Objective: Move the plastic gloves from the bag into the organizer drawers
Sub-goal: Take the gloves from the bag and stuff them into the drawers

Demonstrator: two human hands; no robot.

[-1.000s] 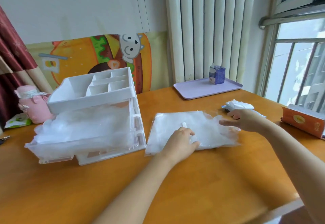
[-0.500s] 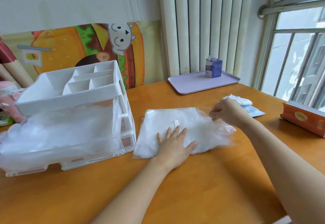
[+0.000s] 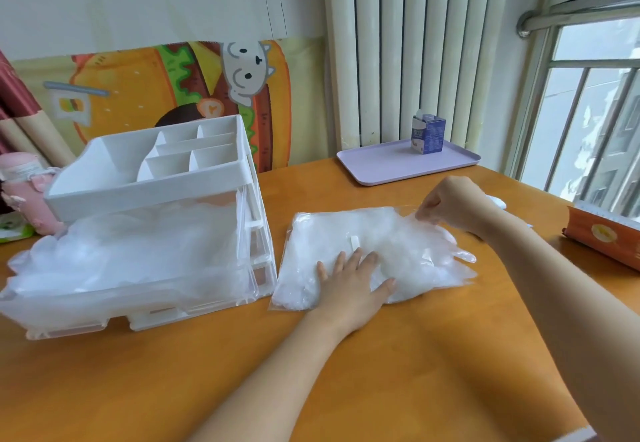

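1. The orange wooden desk (image 3: pixel 381 389) carries everything.
2. The white organizer (image 3: pixel 156 178) stands on the desk's left part. Its top is an open tray split into compartments.
3. One clear drawer (image 3: pixel 69 306) is pulled out toward the person. It is heaped with crumpled plastic gloves (image 3: pixel 121 261).
4. The clear bag (image 3: pixel 301 233) lies flat just right of the organizer. More gloves fill it, and a few glove fingers (image 3: pixel 464 257) stick out at its right end.
5. A lilac tray (image 3: pixel 381 164) sits at the desk's far edge, before the radiator.
6. An orange box (image 3: pixel 602 244) lies at the right edge of the desk.
7. The left hand (image 3: pixel 353 278) lies palm down on the bag's near side. Its fingers are straight and spread, so its grip is open and only presses.
8. The right hand (image 3: pixel 450 206) is at the bag's far right corner. Its grip is closed to a pinch, with curled fingertips nipping the bag's thin film.
9. A small blue carton (image 3: pixel 428 133) stands upright on the tray.
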